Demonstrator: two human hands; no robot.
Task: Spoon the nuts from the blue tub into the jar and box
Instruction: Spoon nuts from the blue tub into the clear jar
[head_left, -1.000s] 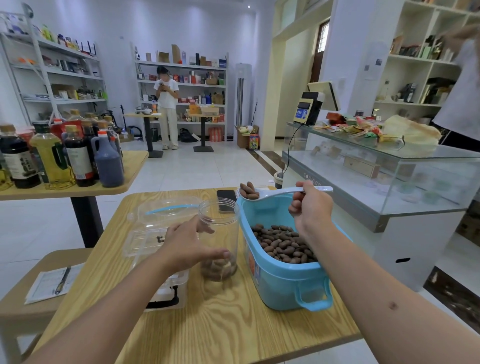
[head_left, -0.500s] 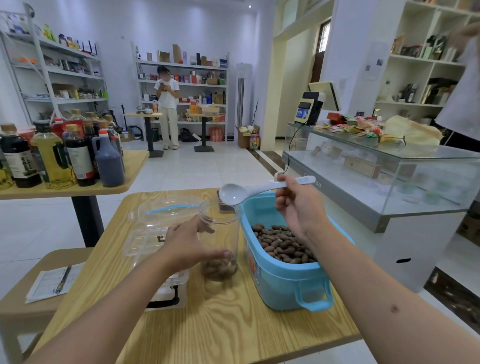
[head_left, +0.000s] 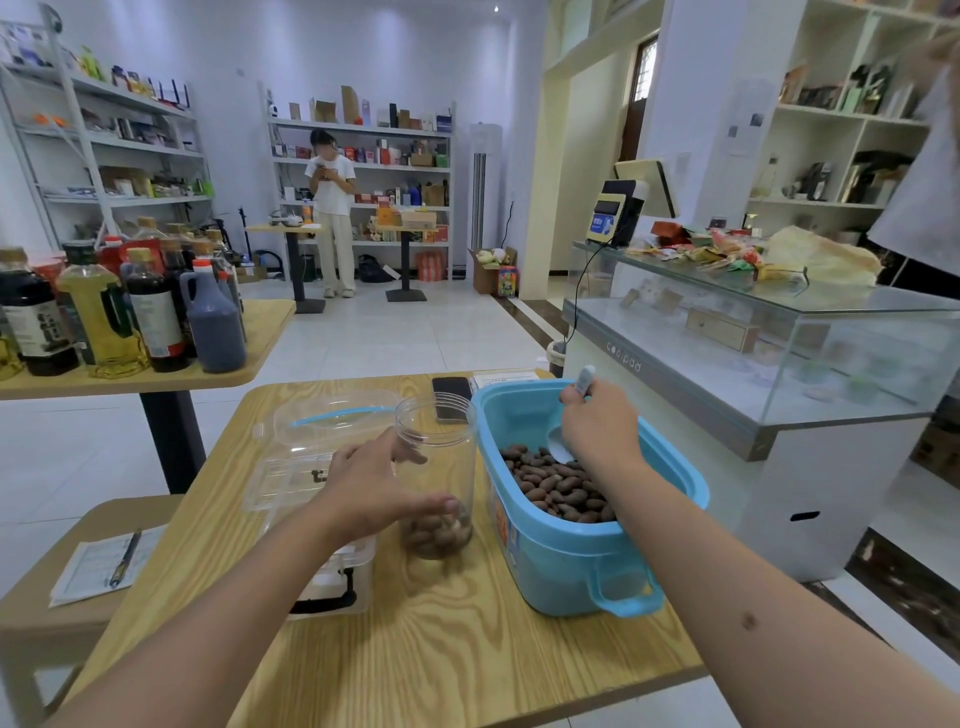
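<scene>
- Head view: the light wooden table (head_left: 457, 649) carries all task items; bare tabletop lies in front of the containers, toward its near edge.
- The rectangular blue plastic tub (head_left: 571, 561) stands on the right part of the table, close to the right edge, its long axis running from near to far. One handle faces the near edge.
- Brown oblong nuts (head_left: 550, 486) cover the tub floor.
- The right hand (head_left: 597, 431) is inside the tub, fingers curled round the handle of the white plastic spoon (head_left: 560, 448). The handle end points up and away; the bowl points down, at the nuts.
- The clear round plastic jar (head_left: 435, 467) stands upright just left of the tub, mouth open, a shallow layer of nuts at its bottom.
- The left hand (head_left: 371, 488) wraps the jar, thumb across its lower front.
- The clear plastic box (head_left: 311, 499) with open lid sits left of the jar, partly hidden by the left hand.
- A black phone (head_left: 451, 397) lies behind the jar.
</scene>
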